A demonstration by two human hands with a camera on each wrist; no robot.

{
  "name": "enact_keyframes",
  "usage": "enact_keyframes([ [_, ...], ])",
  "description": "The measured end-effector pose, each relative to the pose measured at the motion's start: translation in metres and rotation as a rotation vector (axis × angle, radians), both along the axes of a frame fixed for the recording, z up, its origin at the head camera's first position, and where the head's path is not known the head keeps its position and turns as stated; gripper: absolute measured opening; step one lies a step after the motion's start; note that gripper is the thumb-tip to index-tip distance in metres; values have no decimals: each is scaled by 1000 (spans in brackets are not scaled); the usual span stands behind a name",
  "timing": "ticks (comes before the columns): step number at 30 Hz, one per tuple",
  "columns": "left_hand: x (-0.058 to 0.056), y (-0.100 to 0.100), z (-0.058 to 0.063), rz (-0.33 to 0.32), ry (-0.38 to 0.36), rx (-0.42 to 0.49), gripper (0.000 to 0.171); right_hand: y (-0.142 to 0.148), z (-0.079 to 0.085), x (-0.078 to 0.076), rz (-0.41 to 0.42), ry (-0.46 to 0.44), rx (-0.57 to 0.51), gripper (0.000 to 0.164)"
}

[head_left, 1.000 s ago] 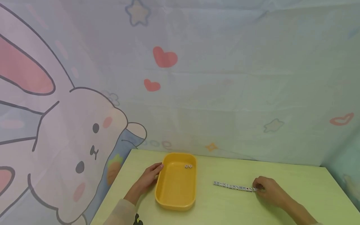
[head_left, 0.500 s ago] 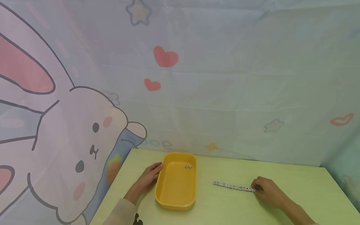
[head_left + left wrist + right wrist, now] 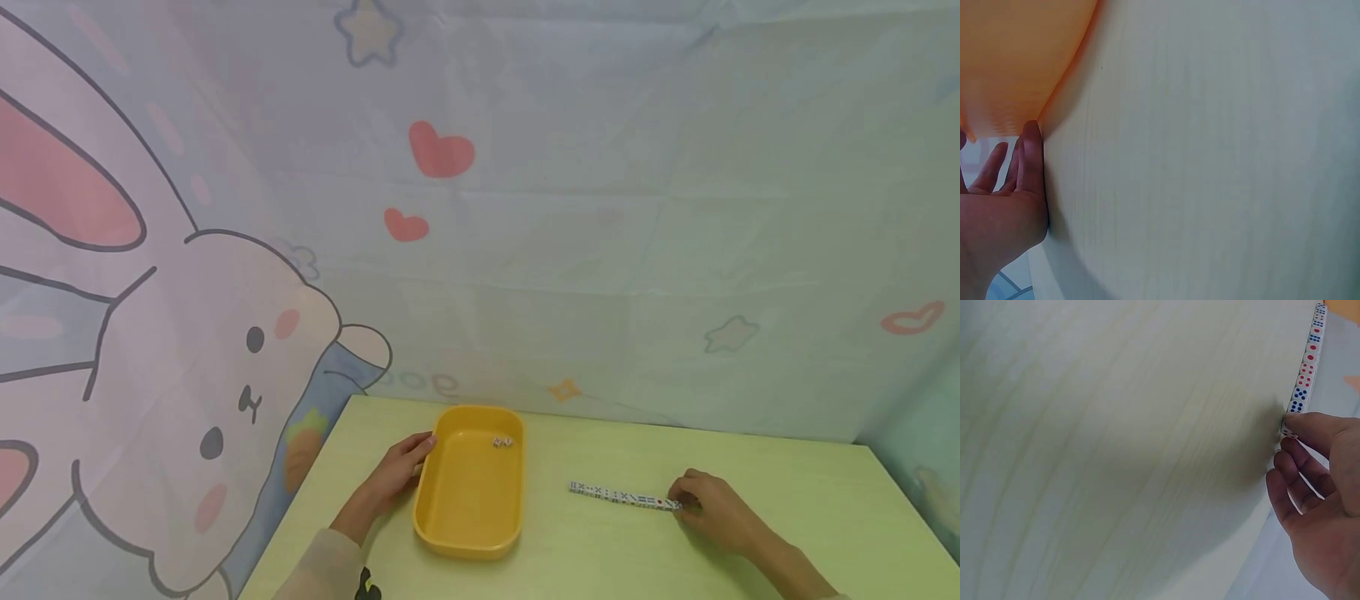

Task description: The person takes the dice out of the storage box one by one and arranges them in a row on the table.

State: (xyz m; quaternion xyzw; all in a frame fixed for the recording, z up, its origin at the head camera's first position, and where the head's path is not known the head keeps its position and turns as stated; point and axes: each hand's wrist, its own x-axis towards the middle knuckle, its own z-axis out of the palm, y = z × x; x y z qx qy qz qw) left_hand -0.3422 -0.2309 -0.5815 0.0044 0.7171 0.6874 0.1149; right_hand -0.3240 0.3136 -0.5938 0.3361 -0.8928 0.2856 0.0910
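A long straight row of white dice point(image 3: 622, 497) stands on the table, spotted in red, blue and black. At the row's right end, my right hand point(image 3: 712, 510) pinches the last die point(image 3: 1289, 432) between thumb and fingertips, lined up against its neighbour. In the right wrist view the row of dice point(image 3: 1305, 375) runs away from the thumb toward the top right. My left hand point(image 3: 397, 473) rests against the left side of a yellow plastic tray point(image 3: 468, 552), fingertips at its rim. The left wrist view shows the left hand point(image 3: 1010, 206) with extended fingers touching the tray's outer wall point(image 3: 1016, 75).
Two loose dice point(image 3: 502, 442) lie inside the tray near its far right corner. The pale green table point(image 3: 592, 558) ends at a printed cloth backdrop point(image 3: 637, 250) with a rabbit and hearts. A small black item point(image 3: 367, 586) shows by the left sleeve.
My right hand has shifted slightly left, bringing the end die in line with the row and closing the small gap. My left hand and the tray stay in place.
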Motion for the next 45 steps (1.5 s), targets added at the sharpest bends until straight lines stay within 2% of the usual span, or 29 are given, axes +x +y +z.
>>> enact_keyframes([
  [7,1,1,1,3,0,-1,66,-1,2,0,-10,17,20,22],
  [14,1,3,2,28,14,-21,65,-21,15,-6,-86,-77,48,19],
  [17,1,2,1,20,17,-16,65,-42,20,-5,-103,-111,-3,18],
  [23,4,-1,-2,12,13,-13,67,-99,28,-5,-75,-127,-107,18],
  [30,4,-2,0,15,8,-16,65,-173,40,-9,-32,-69,-180,20],
  [36,1,-3,0,5,-6,-10,67,-219,52,-22,21,-62,-175,28],
  [40,1,-4,-1,9,0,-8,68,-241,59,-32,59,-18,-119,33],
  [45,1,-4,-2,6,0,-11,63,-263,59,-45,96,19,-65,31],
])
